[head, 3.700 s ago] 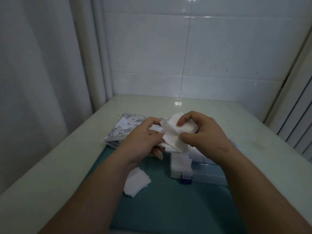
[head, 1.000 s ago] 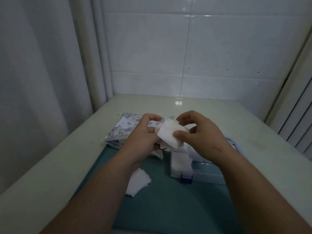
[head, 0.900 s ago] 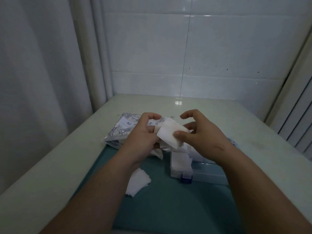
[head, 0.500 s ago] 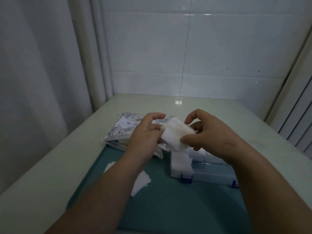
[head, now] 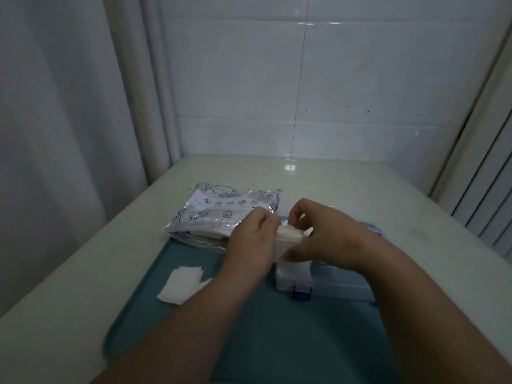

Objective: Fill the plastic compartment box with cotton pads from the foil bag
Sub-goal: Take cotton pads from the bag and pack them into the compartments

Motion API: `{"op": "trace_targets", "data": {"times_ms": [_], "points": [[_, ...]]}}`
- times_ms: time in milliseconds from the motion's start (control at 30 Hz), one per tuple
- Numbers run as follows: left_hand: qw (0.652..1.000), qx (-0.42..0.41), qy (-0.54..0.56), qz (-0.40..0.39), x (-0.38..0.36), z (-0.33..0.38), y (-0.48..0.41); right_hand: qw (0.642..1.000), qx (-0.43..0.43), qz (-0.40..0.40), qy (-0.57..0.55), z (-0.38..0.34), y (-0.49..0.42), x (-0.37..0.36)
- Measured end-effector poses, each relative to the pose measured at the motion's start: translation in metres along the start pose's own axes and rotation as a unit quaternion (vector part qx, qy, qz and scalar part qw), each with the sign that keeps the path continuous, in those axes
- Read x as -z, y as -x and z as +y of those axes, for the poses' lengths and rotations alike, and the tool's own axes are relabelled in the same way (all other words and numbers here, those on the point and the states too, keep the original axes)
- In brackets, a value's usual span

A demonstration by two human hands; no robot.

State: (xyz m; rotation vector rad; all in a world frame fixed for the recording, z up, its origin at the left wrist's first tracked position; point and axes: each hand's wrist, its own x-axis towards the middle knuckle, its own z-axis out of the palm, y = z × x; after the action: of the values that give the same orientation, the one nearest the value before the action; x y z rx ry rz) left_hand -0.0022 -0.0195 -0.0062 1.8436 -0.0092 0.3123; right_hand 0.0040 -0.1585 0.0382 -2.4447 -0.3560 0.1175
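The left hand (head: 250, 239) and right hand (head: 329, 239) meet above the left end of the box (head: 343, 281). Their curled fingers (head: 300, 209) squeeze a small stack of pads (head: 289, 236) from both sides, probably to square it so it slips into a compartment. The box sits on a mat (head: 263, 328) at the tabletop's (head: 83, 273) near edge, and its leftmost compartment is already packed. The bag (head: 221, 214) lies across the mat's far left corner, within easy reach.

The pads are soft, square and fluffy. The box is clear and rigid with a blue latch (head: 302, 291). The bag is shiny, crinkled and printed. Loose pads (head: 181, 284) lie at the mat's left edge.
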Motion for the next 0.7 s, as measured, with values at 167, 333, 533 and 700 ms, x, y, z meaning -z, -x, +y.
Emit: {"op": "trace_targets", "data": {"times_ms": [167,333,533,700], "points": [[0.998,-0.009,0.047,0.043,-0.001,0.003,0.002,1.0,0.002,0.011,-0.024,-0.001,-0.001,0.001],[0.995,0.023,0.094,0.01,0.003,0.012,0.006,0.999,0.007,0.022,-0.044,-0.003,0.003,0.007],[0.999,0.019,0.022,0.013,-0.004,0.003,0.001,0.999,-0.018,-0.034,0.037,-0.001,0.004,0.006],[0.999,0.01,0.036,0.021,-0.003,0.003,0.002,0.999,-0.01,-0.028,0.033,-0.003,0.002,0.003]]}}
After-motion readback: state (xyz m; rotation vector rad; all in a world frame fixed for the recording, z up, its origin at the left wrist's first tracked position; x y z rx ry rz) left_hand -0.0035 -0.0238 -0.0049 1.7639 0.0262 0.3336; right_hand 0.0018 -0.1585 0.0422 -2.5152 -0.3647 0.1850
